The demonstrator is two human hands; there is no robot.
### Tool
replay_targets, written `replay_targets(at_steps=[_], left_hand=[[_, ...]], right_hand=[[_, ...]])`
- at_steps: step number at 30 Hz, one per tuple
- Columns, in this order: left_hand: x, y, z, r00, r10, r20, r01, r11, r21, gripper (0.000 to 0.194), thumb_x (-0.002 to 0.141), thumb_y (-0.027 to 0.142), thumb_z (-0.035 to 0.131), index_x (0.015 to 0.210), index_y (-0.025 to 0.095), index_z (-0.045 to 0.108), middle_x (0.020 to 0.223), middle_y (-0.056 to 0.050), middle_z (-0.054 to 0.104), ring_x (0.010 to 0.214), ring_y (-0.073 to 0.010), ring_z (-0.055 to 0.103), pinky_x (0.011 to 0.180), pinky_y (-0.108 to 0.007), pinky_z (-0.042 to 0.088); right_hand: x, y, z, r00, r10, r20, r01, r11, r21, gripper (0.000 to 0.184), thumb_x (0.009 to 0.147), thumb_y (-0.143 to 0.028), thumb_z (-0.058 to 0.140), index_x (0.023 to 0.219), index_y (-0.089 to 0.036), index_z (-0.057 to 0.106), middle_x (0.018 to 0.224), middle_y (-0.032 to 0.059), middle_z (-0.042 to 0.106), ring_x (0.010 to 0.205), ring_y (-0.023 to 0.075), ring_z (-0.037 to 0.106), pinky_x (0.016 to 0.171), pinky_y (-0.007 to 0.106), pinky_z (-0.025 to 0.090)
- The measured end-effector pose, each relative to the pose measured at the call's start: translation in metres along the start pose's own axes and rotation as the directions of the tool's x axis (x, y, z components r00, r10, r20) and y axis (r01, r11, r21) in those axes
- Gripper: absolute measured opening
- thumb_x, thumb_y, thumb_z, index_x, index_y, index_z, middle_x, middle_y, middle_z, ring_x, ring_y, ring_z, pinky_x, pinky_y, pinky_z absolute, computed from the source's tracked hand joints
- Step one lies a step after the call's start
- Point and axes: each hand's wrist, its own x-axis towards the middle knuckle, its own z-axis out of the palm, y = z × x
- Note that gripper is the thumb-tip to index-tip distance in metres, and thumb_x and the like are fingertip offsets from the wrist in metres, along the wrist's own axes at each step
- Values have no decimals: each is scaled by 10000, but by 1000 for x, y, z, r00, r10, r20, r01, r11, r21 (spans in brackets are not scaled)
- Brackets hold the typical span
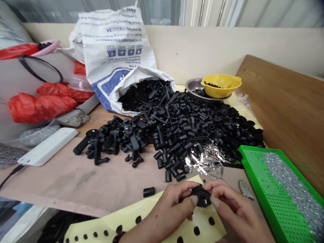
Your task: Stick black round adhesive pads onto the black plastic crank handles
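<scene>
A round black plastic part (203, 197) with a small metal piece at its centre is held above a yellow sheet (162, 202). My left hand (172, 206) pinches its left side between thumb and fingers. On the opposite side, the thumb and fingers of my right hand (227, 202) are closed on the same part. Black pads (196, 231) are spaced in rows over the sheet. Just beyond my hands lie small flat metal strips (202, 162), beside short black plastic tubes (174, 165). One black tube (149, 192) lies apart, left of my hands.
Black plastic parts (187, 114) spill from a white sack (118, 44). A green tray (263, 192) of small metal pieces stands right. Behind are a yellow bowl (222, 84) and a metal dish (191, 86). A white phone-like device (49, 145) and red bags (40, 106) are left.
</scene>
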Motion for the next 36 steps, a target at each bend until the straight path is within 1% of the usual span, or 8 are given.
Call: replay_targets(at_steps=[5, 9, 13, 19, 23, 27, 32, 36], left_hand=[[0, 2, 4, 996, -44, -83, 47, 999, 28, 244, 792, 275, 553, 992, 149, 613, 633, 30, 487, 550, -100, 431, 511, -196, 369], [1, -1, 6, 988, 3, -155, 14, 993, 113, 198, 805, 328, 581, 895, 154, 607, 551, 64, 392, 497, -86, 366, 457, -184, 279], [-1, -5, 7, 982, 60, -181, -28, 985, 172, 180, 828, 309, 575, 896, 162, 652, 564, 51, 444, 491, -82, 385, 457, -179, 287], [-5, -6, 8, 981, 70, -181, -59, 996, 69, 224, 818, 331, 603, 947, 167, 685, 553, 47, 477, 466, -72, 372, 439, -165, 307], [-6, -6, 9, 984, -4, -180, 0, 1000, -23, 334, 770, 431, 649, 936, 142, 668, 569, 34, 502, 466, -69, 372, 429, -161, 329], [-9, -8, 7, 979, -71, -193, 49, 992, -118, 453, 715, 530, 683, 941, 139, 651, 589, 26, 517, 467, -73, 399, 417, -166, 367], [-11, -15, 8, 982, -37, -186, 11, 990, -141, 418, 753, 503, 676, 947, 135, 637, 581, 37, 508, 476, -65, 400, 430, -155, 394], [-15, -25, 13, 981, -34, -189, -3, 982, -191, 431, 747, 513, 686, 942, 135, 621, 578, 47, 485, 459, -61, 405, 417, -158, 397]], right_hand=[[0, 2, 2, 996, -74, 45, 79, 990, -118, 185, 873, -325, 532, 735, -227, 606, 907, 35, 637, 784, 183, 636, 644, 223, 508], [0, 1, 4, 991, -106, 82, 122, 968, -221, 190, 903, -298, 481, 755, -223, 572, 855, 28, 622, 780, 177, 631, 664, 230, 503], [0, 0, 1, 988, -86, 131, 116, 964, -240, 214, 907, -314, 482, 741, -221, 580, 778, 21, 610, 767, 189, 630, 656, 250, 504], [-2, 5, -1, 989, 106, 107, -107, 994, 1, 250, 845, -399, 587, 731, -207, 700, 775, 25, 664, 732, 187, 627, 620, 238, 507], [-4, 11, 1, 963, 251, 98, -269, 922, 278, 302, 792, -455, 648, 715, -177, 733, 707, 33, 675, 675, 173, 620, 627, 248, 503], [-6, 17, 1, 945, 322, 47, -309, 842, 442, 311, 802, -476, 643, 800, -182, 745, 770, 59, 731, 722, 174, 661, 695, 261, 523], [-12, 9, 18, 995, 91, -38, -86, 990, 111, 264, 854, -463, 572, 976, -257, 681, 681, -9, 685, 652, 154, 640, 591, 205, 496], [-13, 5, 38, 986, -149, -70, 138, 980, -143, 261, 908, -440, 475, 1001, -287, 665, 791, 7, 735, 725, 187, 684, 663, 231, 512]])
